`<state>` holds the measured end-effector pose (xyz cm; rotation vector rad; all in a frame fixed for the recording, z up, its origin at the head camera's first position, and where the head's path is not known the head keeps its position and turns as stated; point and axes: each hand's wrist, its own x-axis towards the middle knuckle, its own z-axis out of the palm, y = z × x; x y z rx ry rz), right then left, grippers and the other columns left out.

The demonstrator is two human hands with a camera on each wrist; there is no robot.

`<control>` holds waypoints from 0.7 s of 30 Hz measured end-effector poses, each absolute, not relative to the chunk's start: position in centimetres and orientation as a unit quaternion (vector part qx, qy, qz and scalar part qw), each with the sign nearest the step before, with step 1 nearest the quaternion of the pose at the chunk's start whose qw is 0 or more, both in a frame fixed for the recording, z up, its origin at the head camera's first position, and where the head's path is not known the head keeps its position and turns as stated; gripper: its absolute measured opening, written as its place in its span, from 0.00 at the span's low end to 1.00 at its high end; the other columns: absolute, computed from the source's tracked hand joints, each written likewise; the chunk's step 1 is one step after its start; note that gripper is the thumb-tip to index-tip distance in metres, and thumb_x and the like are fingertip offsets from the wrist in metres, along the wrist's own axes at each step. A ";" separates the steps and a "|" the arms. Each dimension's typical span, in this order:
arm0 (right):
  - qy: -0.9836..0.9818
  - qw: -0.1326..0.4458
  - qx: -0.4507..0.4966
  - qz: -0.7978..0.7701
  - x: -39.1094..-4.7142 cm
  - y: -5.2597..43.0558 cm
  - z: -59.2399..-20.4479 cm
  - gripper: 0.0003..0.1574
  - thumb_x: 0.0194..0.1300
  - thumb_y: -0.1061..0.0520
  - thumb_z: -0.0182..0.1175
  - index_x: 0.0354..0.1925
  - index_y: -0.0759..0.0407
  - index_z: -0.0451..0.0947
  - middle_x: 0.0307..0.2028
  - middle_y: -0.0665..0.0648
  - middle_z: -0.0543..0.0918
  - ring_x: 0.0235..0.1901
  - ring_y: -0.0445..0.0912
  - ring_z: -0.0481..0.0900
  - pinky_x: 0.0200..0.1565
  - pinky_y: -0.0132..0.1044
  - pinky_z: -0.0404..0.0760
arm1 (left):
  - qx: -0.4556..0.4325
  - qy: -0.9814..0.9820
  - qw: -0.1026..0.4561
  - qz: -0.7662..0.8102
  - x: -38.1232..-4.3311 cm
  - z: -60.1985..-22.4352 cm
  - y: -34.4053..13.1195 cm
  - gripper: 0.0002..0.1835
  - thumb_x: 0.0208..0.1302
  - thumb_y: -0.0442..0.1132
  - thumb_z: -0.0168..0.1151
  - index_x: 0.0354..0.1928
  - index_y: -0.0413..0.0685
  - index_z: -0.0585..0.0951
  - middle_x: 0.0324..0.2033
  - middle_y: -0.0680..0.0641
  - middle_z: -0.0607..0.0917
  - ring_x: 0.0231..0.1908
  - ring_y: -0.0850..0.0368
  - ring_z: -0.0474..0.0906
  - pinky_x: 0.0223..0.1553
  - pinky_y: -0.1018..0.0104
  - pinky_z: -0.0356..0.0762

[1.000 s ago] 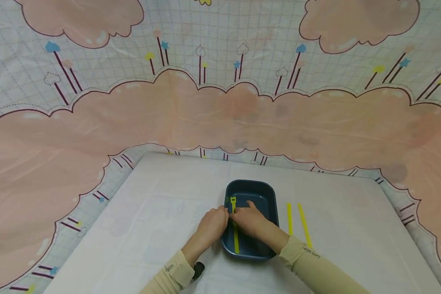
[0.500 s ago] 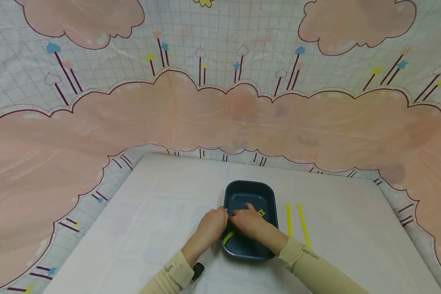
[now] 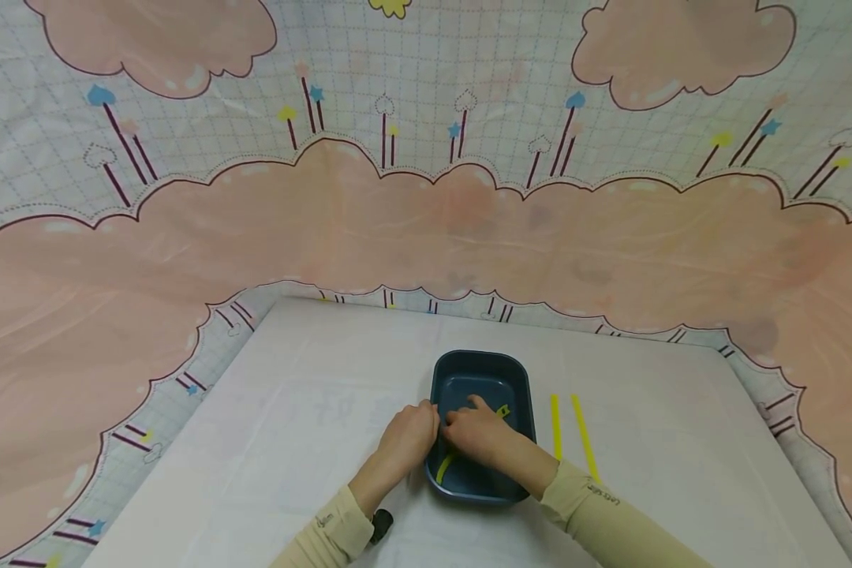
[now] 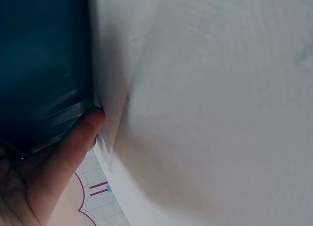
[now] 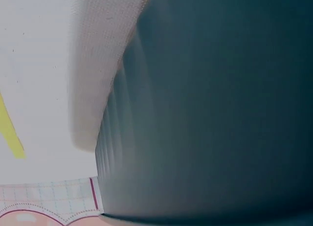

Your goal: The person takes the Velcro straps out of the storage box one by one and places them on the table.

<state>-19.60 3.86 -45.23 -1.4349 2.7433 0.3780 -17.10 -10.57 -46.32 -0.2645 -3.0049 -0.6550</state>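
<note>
A dark blue rectangular tray [image 3: 483, 364] stands on the white table, and its wall [image 5: 205, 113] fills most of the right wrist view. My left hand [image 3: 410, 434] grips the tray's left rim; in the left wrist view one finger [image 4: 73, 147] lies along the rim. Inside the tray, my right hand [image 3: 479, 432] pinches the middle of a yellow cable tie [image 3: 443, 469], its fingertips near the left wall. The tie lies diagonally, its slotted head showing beyond the hand and its curved tail towards the near left. Its middle is hidden beneath the hand.
Two yellow strips [image 3: 556, 426] lie side by side on the white table [image 3: 291, 426], right of the tray, partly behind the right forearm. A small black object [image 3: 381, 525] sits by the left wrist. A patterned cloth [image 3: 412, 229] hangs behind the table.
The yellow cable tie has swung from lying along the tray's left side to a diagonal, its head now to the right of the right hand. Both hands have stayed nearly in place.
</note>
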 end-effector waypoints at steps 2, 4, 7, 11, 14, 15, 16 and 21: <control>0.877 0.004 -0.463 0.130 -19.6 3.9 -44.9 0.09 0.65 0.56 0.64 0.43 0.46 0.85 0.39 0.48 0.84 0.42 0.44 0.83 0.57 0.54 0.72 | -0.085 -0.973 0.029 -0.210 -17.1 -46.3 -10.6 0.17 0.73 0.36 0.50 0.22 0.40 0.72 0.14 0.48 0.71 0.15 0.59 0.69 0.17 0.67 0.67; 0.878 -0.001 -0.461 0.131 -19.6 4.1 -44.6 0.09 0.65 0.56 0.64 0.43 0.45 0.85 0.39 0.48 0.84 0.43 0.44 0.83 0.57 0.54 0.72 | -0.085 -0.973 0.029 -0.211 -17.1 -46.3 -10.5 0.17 0.73 0.36 0.50 0.22 0.40 0.72 0.14 0.47 0.71 0.15 0.58 0.69 0.17 0.66 0.67; 0.881 -0.008 -0.455 0.132 -19.8 4.3 -43.9 0.10 0.64 0.57 0.65 0.43 0.45 0.84 0.40 0.48 0.85 0.44 0.44 0.82 0.58 0.54 0.71 | -0.086 -0.974 0.032 -0.208 -17.2 -46.3 -10.5 0.17 0.73 0.36 0.50 0.22 0.40 0.72 0.14 0.47 0.72 0.15 0.58 0.69 0.17 0.66 0.67; 0.888 -0.020 -0.445 0.116 -20.3 4.8 -42.8 0.11 0.63 0.59 0.65 0.44 0.46 0.83 0.42 0.48 0.85 0.45 0.45 0.82 0.59 0.55 0.69 | -0.086 -0.974 0.031 -0.207 -17.2 -46.3 -10.5 0.18 0.74 0.36 0.50 0.22 0.40 0.71 0.13 0.47 0.70 0.14 0.57 0.68 0.17 0.67 0.65; 0.894 -0.045 -0.437 0.091 -20.6 5.2 -41.8 0.09 0.63 0.59 0.65 0.42 0.47 0.83 0.40 0.47 0.85 0.44 0.45 0.82 0.60 0.56 0.68 | -0.081 -0.974 0.023 -0.212 -17.2 -46.2 -10.5 0.18 0.74 0.36 0.50 0.22 0.41 0.71 0.13 0.48 0.69 0.13 0.58 0.66 0.17 0.67 0.63; 0.895 -0.056 -0.435 0.081 -20.7 5.3 -41.5 0.09 0.63 0.59 0.66 0.41 0.47 0.83 0.39 0.47 0.85 0.44 0.45 0.82 0.60 0.56 0.68 | -0.079 -0.973 0.019 -0.214 -17.2 -46.2 -10.4 0.18 0.74 0.36 0.50 0.22 0.41 0.71 0.13 0.49 0.68 0.13 0.58 0.66 0.17 0.67 0.63; 0.895 -0.065 -0.435 0.073 -20.7 5.4 -41.1 0.08 0.63 0.59 0.66 0.39 0.47 0.82 0.38 0.47 0.85 0.43 0.45 0.82 0.60 0.56 0.68 | -0.076 -0.973 0.014 -0.216 -17.2 -46.2 -10.4 0.18 0.74 0.36 0.50 0.22 0.41 0.71 0.13 0.49 0.68 0.13 0.58 0.65 0.17 0.68 0.63; 0.897 -0.113 -0.425 0.047 -20.9 6.1 -39.7 0.06 0.61 0.58 0.68 0.33 0.48 0.80 0.32 0.48 0.82 0.38 0.45 0.82 0.58 0.55 0.71 | -0.066 -0.972 -0.001 -0.224 -17.4 -46.2 -10.4 0.17 0.75 0.37 0.50 0.24 0.40 0.72 0.13 0.48 0.68 0.14 0.57 0.66 0.17 0.68 0.63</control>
